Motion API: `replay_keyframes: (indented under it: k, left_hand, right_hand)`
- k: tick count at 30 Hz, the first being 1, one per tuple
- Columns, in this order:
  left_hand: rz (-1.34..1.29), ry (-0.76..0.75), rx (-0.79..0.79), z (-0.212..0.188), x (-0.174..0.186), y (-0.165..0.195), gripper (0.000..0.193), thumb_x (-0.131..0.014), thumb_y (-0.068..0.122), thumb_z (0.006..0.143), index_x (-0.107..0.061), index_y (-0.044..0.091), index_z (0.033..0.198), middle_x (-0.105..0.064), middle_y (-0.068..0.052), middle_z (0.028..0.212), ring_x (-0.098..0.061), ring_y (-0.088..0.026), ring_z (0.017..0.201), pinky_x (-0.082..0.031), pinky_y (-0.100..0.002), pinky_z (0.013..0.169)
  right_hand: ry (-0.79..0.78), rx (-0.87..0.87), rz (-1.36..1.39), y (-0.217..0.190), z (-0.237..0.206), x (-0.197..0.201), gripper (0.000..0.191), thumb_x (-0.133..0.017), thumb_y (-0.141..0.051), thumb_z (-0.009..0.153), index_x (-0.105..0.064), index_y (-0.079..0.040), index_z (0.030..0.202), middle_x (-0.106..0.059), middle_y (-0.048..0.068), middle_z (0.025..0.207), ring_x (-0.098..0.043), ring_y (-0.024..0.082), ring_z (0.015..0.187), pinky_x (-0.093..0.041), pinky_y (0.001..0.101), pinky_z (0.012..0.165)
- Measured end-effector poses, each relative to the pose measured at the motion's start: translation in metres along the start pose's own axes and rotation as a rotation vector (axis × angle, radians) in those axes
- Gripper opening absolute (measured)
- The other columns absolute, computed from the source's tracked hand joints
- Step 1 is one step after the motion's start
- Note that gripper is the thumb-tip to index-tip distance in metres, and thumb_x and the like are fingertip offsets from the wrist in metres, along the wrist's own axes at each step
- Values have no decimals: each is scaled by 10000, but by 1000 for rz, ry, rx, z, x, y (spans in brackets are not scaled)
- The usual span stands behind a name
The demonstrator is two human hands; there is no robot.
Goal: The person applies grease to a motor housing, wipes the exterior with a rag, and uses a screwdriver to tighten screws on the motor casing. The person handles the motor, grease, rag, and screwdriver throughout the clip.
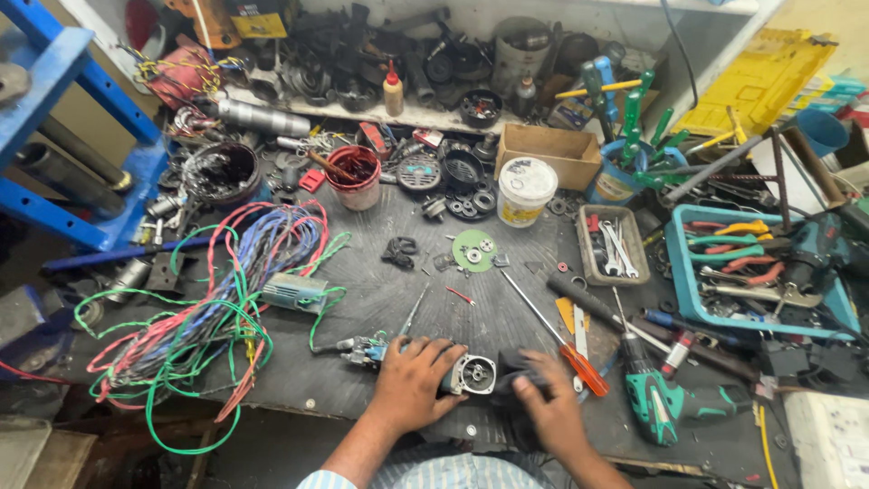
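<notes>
My left hand [412,382] lies over a grey power-tool body and grips it near the front edge of the dark bench. The tool's round metal gear housing [474,373] sticks out to the right of my fingers. At its left end a cluster of small wires [362,349] shows. My right hand [550,406] is closed on a black part [516,376] right beside the housing. A green disc [474,250] with small parts on it lies further back.
A tangle of red, green and blue wires [208,308] covers the left. A red-handled screwdriver [561,340] and a green cordless drill [665,398] lie to the right. Further right sits a blue tray of pliers [756,272]. Tubs, a cardboard box and parts crowd the back.
</notes>
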State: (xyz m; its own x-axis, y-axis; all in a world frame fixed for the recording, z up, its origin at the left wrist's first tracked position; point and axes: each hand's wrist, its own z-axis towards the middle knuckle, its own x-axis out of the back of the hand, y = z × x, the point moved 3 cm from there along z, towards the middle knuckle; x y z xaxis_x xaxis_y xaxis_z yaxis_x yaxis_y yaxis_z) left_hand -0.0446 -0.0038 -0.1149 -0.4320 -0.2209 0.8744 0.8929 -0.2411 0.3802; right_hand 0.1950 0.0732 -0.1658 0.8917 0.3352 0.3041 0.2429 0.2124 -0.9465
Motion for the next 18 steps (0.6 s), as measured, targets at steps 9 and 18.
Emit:
replay_keyframes:
  k: [9, 18]
  left_hand:
    - [52, 18, -33, -3, -1, -1, 771, -850, 466, 688, -579, 157, 1341, -631, -57, 1271, -578, -278, 1163, -374, -559, 992]
    - [31, 48, -39, -3, -1, -1, 760, -851, 462, 679, -589, 165, 1328, -630, -58, 1249, -578, -271, 1152, -381, -532, 977]
  right_hand:
    - [-517, 1114, -955, -40, 53, 0, 545, -580, -616, 917, -710, -225, 1274, -426, 71, 1593, -308, 299, 1482, -173, 555, 1197]
    - [-339, 979, -1099, -22, 15, -12, 385, -656, -276, 817, -756, -208, 1181, -565, 38, 1375, -420, 253, 1412, -198, 558, 1195]
